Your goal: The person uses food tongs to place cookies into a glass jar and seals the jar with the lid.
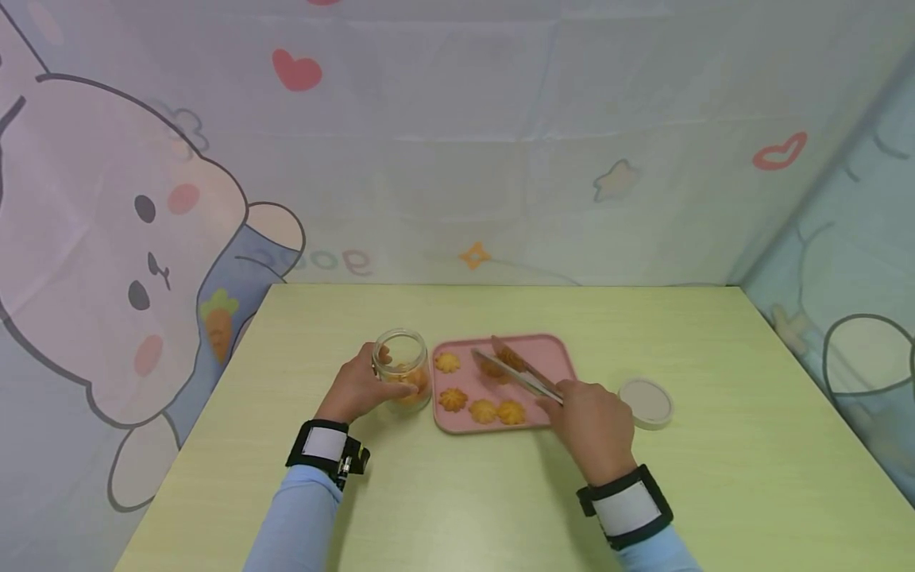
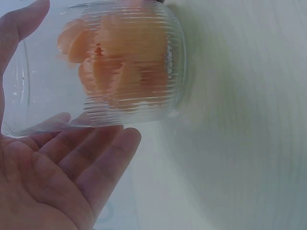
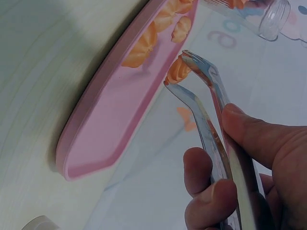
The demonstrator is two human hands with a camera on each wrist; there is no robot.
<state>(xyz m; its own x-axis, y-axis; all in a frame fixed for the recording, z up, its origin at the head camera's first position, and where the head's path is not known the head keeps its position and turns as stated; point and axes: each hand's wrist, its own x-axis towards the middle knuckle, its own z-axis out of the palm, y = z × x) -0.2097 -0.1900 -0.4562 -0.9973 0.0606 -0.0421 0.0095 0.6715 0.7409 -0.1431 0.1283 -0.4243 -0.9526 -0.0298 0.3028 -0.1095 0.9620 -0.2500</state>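
My left hand point(image 1: 360, 387) holds a clear ribbed glass jar point(image 2: 53, 96) round its side, thumb on the near face. Piped, flower-shaped cookies point(image 2: 120, 62) lie inside the jar, which has no lid on. In my right hand point(image 1: 595, 429) is a pair of metal tongs point(image 3: 220, 124), gripped between thumb and fingers. One cookie point(image 3: 178, 71) sits between the tongs' tips, over the pink tray point(image 1: 550, 353) in the head view. Several other cookies lie on the tray, such as one at its near left point(image 1: 453, 400).
A round white lid point(image 1: 646, 402) lies on the pale wooden table point(image 1: 457, 508), right of the tray. The jar stands close to the tray's left edge. Behind the table hangs a printed cloth point(image 1: 457, 159), with another cloth at the right.
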